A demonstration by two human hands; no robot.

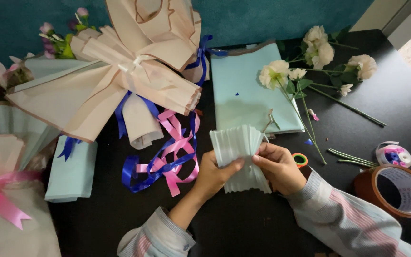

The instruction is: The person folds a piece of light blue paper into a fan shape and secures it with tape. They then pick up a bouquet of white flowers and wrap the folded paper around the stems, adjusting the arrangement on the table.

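Note:
A pale green sheet of paper folded into accordion pleats is pinched at its middle between both hands, so it fans out above and below. My left hand grips it from the left with the thumb on top. From the right, my right hand holds the same pinched middle. Both hands hover over the dark table, near its front centre.
Peach-wrapped bouquets lie at the left with blue and pink ribbons. A flat pale green paper stack and white artificial flowers lie behind. A brown tape roll, a ribbon spool and a small tape roll sit at the right.

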